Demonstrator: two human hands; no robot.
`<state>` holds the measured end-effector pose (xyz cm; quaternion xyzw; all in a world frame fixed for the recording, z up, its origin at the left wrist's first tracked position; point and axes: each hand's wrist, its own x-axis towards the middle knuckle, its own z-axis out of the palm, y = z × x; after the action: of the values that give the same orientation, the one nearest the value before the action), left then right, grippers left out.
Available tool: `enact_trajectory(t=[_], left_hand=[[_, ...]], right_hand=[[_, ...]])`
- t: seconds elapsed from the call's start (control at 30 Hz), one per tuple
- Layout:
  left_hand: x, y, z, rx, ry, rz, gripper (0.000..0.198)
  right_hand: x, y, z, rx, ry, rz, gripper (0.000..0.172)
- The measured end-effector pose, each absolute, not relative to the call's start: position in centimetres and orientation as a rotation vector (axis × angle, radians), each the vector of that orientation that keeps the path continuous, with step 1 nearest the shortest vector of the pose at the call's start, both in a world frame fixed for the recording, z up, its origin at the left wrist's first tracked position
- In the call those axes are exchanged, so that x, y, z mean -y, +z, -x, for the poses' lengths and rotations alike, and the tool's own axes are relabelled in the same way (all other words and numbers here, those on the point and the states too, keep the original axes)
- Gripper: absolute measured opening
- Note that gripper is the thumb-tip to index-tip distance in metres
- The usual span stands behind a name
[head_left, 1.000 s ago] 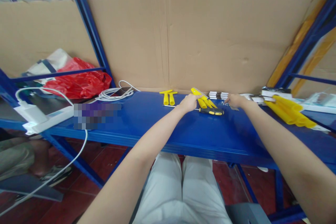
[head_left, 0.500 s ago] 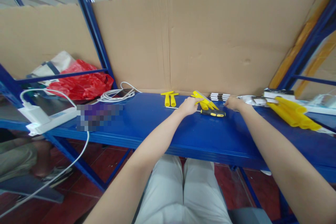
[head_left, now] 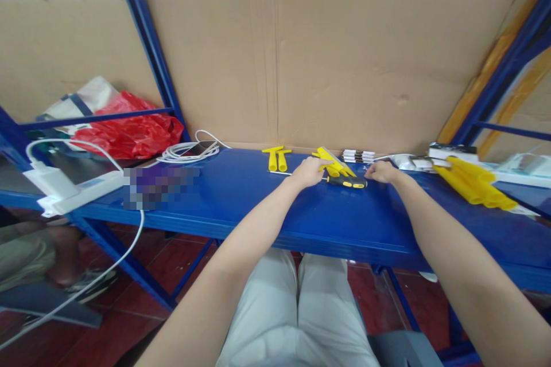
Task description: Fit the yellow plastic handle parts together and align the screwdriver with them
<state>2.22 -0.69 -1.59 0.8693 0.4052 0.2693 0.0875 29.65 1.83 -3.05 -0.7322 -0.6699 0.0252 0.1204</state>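
Observation:
My left hand [head_left: 310,172] is closed at the near edge of a small group of yellow T-shaped tools [head_left: 334,163], its fingertips on one of them. Just in front of it lies a screwdriver [head_left: 346,182] with a black and yellow handle, its thin shaft running left under my hand. My right hand [head_left: 382,172] is low over the blue table, thumb and fingers pinched together near tiny bits on the surface. What they pinch is too small to make out. Two more yellow T-shaped tools [head_left: 276,159] lie side by side to the left.
Small white packs with dark bands [head_left: 358,156] stand at the back. At right are yellow tubes [head_left: 473,182] and a white box [head_left: 453,152]. A coiled white cable [head_left: 189,152], power strip [head_left: 86,190] and red bag [head_left: 133,132] lie left. A cardboard wall [head_left: 344,63] closes the back.
The view has shifted slightly. Both hands stay in nearly the same places, the left at the yellow tools and the right pinched low over the table.

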Motion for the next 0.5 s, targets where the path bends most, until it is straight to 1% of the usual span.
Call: enact_trajectory(t=[0.13,0.2,0.33,0.4,0.5], left_hand=[[0.8,-1.6,-2.4,-1.186,0.817,-2.575,0.045],[0.9,-1.6,-2.4,-1.2,0.797,-2.607,0.045],[1.1,-1.5,-2.5,-1.234,0.777,-2.647,0.045],[1.2,-1.5,-2.6,-1.249,0.782,-2.634,0.044],[1.3,-1.4,-2.7,-1.272,0.8,-2.601,0.045]], right_hand=[[-1.1,-2.2,-27.8,1.882,0.016,2.22,0.007],[-0.7,-1.6,-26.6,1.855,0.027,2.089,0.01],[0.1,-0.6,-24.0,1.78,0.28,1.654,0.014],[0.4,-0.3,-22.7,1.774,0.331,1.537,0.011],[0.6,-0.1,-21.2,1.838,0.271,1.482,0.008]])
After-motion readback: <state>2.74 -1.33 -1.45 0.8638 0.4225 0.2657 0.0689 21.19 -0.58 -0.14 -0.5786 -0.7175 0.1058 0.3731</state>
